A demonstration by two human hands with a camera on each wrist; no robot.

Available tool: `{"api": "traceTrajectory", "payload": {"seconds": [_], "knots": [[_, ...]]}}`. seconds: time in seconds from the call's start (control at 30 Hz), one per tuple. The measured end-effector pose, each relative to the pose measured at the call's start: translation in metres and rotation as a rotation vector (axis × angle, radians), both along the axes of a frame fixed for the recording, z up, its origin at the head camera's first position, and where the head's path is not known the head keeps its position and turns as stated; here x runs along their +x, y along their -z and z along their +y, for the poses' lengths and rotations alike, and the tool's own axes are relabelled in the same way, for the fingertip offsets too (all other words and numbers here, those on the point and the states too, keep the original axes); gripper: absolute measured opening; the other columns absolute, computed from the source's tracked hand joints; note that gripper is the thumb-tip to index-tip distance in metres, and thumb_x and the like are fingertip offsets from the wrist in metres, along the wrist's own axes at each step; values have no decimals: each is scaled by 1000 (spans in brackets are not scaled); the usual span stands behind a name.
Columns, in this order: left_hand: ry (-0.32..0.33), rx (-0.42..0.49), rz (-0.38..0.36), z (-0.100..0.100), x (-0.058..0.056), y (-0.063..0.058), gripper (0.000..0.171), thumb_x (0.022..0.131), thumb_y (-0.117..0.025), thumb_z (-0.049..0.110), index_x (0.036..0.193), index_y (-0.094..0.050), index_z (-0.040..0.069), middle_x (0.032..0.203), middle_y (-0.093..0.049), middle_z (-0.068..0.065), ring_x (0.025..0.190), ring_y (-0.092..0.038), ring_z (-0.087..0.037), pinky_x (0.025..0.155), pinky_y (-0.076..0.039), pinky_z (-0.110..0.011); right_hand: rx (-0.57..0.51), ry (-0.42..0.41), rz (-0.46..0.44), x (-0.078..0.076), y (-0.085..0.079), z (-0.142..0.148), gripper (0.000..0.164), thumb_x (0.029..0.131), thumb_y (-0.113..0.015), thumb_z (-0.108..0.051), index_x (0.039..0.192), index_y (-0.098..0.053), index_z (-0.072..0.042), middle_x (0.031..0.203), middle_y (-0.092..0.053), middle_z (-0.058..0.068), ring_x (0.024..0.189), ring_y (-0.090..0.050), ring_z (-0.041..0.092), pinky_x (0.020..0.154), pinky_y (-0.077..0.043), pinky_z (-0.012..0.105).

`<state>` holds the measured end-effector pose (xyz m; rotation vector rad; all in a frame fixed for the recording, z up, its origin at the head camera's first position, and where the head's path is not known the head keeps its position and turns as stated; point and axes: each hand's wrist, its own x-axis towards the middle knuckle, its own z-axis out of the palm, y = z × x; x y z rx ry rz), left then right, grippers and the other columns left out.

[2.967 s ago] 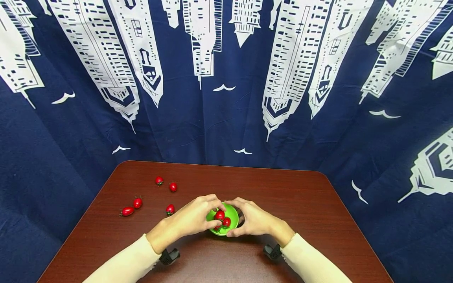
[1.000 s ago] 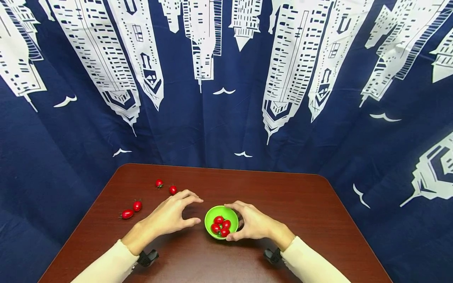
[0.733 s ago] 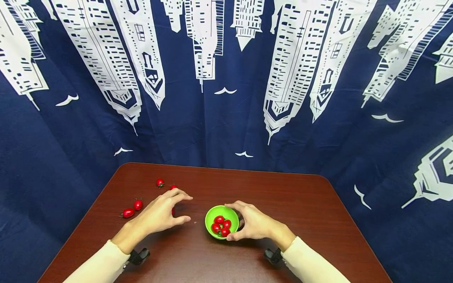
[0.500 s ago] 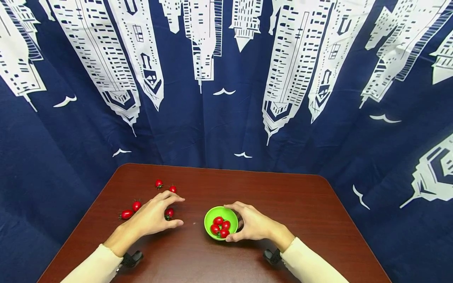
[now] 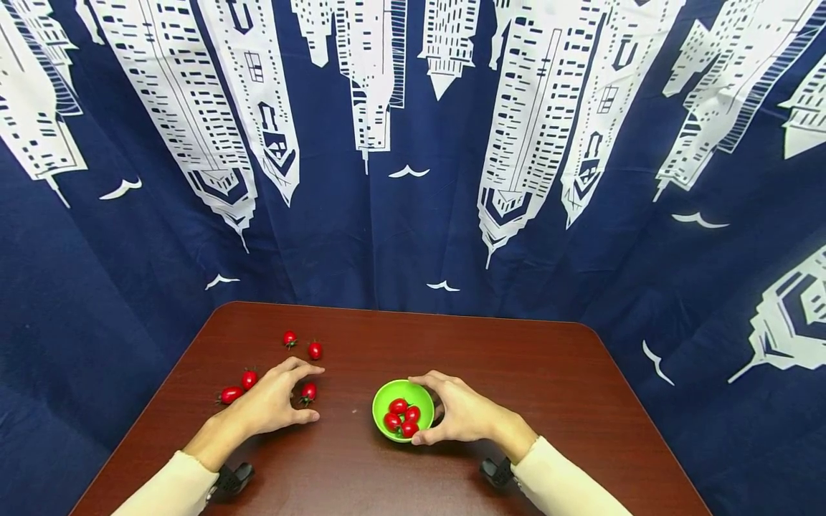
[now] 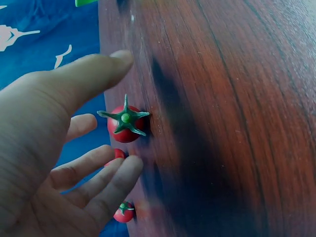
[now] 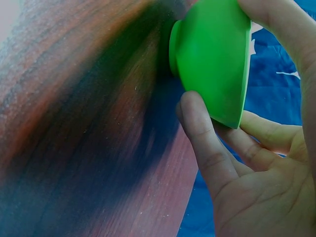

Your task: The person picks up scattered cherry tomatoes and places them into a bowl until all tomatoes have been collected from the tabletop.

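My left hand [image 5: 271,403] is spread around a cherry tomato [image 5: 308,391] on the table, thumb on the near side and fingers on the far side. In the left wrist view a gap shows between the thumb and this tomato [image 6: 116,129], whose green star-shaped stem faces the camera. My right hand [image 5: 461,412] holds a small green bowl [image 5: 383,398] by its right side, thumb at the near rim and fingers round the far side. Several cherry tomatoes [image 5: 398,406] lie inside it. From the right wrist, the bowl's outer wall [image 7: 212,64] appears between thumb and fingers.
Two cherry tomatoes [image 5: 315,350] lie farther back on the left. Another two, one of them an elongated tomato [image 5: 231,395], sit left of my left hand. The brown wooden table [image 5: 516,373] ends at a blue curtain [image 5: 413,229] with white buildings.
My left hand released a tomato into the bowl and withdrew, moving left until its open fingers came around the tomato on the table. The right hand has stayed at the bowl.
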<state>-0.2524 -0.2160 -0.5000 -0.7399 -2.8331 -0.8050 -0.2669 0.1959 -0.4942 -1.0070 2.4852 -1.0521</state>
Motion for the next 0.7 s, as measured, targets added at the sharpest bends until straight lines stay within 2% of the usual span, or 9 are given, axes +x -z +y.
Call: {"api": "traceTrajectory", "payload": {"seconds": [0.13,0.37,0.7], "knots": [[31,49,-36,-2,-2,2,73,84,-106,20,148,-74,5,139,-75,-18,101,-79,-21,83,-71,-30,0,2,2,0,1,0,101,85,-107,-34,166,-56,0,148,-69,11,100,-80,4,88,-68,19],[60,79,-46,-2,-5,6,62,87,-104,13,142,-78,3,130,-77,-16,106,-80,-25,80,-70,-25,-4,5,-1,0,-1,1,101,85,-106,-34,166,-56,0,148,-69,11,100,-80,4,89,-70,23],[86,106,-66,-3,-8,10,40,91,-98,1,128,-81,2,115,-77,-6,100,-79,-18,79,-68,-17,-12,4,-4,1,1,2,101,85,-107,-35,166,-56,0,147,-70,10,108,-80,8,89,-70,22]]}}
